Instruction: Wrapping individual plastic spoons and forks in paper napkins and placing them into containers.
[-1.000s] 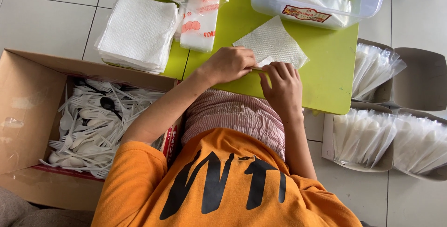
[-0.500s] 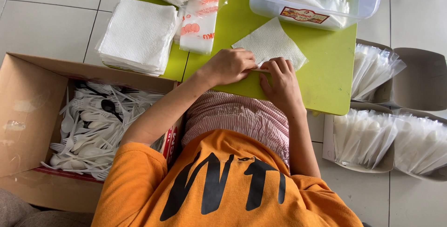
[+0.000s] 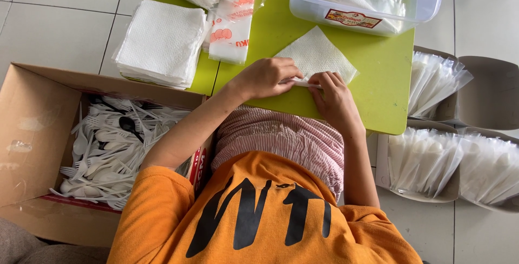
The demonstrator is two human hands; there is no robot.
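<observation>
Your left hand [image 3: 265, 77] and right hand [image 3: 334, 93] both pinch the near edge of a white napkin [image 3: 316, 58] with closed fingers, and it lies flat on the green desk [image 3: 378, 88], right in front of you.

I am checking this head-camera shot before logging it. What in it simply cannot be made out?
- What the left hand and right hand pinch at the white napkin: only a thin white sliver shows, fingers cover the rest.
- Contents of the clear plastic tub: cut off by the top edge.
- The dark utensil among white cutlery in the cardboard box: too small to identify.
</observation>
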